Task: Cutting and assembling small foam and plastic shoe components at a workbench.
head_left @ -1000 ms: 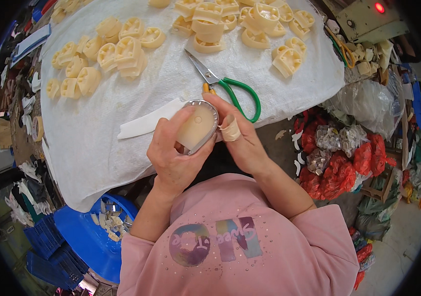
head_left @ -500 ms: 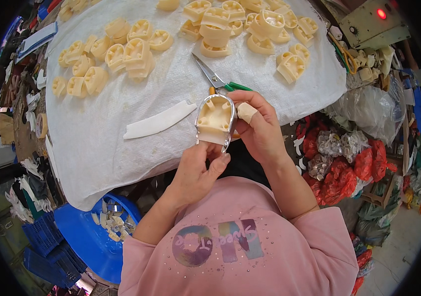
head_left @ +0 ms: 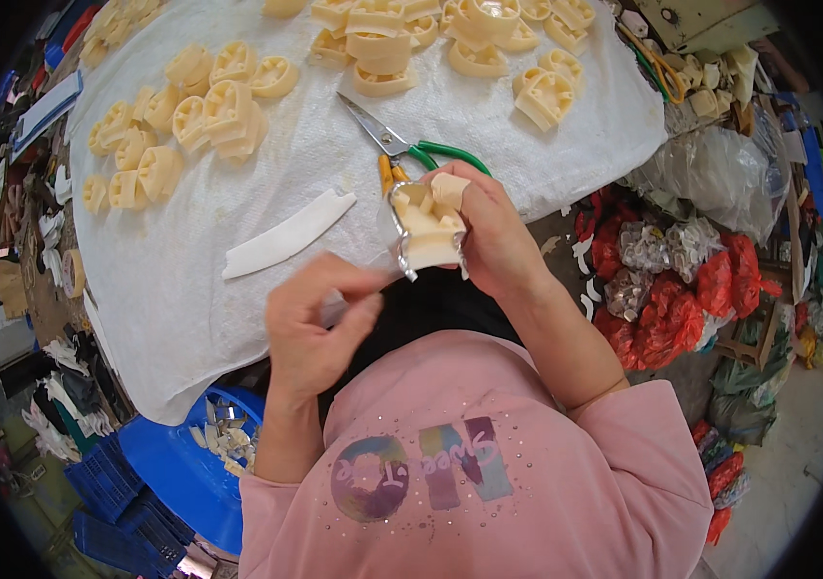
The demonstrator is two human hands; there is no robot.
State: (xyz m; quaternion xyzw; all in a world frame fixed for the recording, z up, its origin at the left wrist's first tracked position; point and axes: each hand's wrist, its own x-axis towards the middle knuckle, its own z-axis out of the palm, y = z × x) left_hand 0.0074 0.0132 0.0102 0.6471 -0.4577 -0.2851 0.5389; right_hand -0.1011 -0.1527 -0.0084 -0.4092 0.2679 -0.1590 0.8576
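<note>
My right hand, its thumb wrapped in beige tape, grips a hollow cream plastic shoe heel with posts inside. Shiny silver strip runs along the heel's edge, its end hanging loose at the lower left. Beside it, my left hand is bent in a pinch and blurred by motion; a greyish streak between its fingers seems to be part of the strip. Just beyond the heel lie scissors with green and orange handles, blades apart. A curved white strip rests to their left.
Many similar heels sit in groups across the white cloth on the table. A blue basin with scraps stands below the left edge. Red plastic bags and clear plastic are at the right; more scissors lie far right.
My left hand has moved left, off the heel's lower edge. The heel has tilted in my right hand, whose taped thumb now lies over its top. The view has shifted slightly.
</note>
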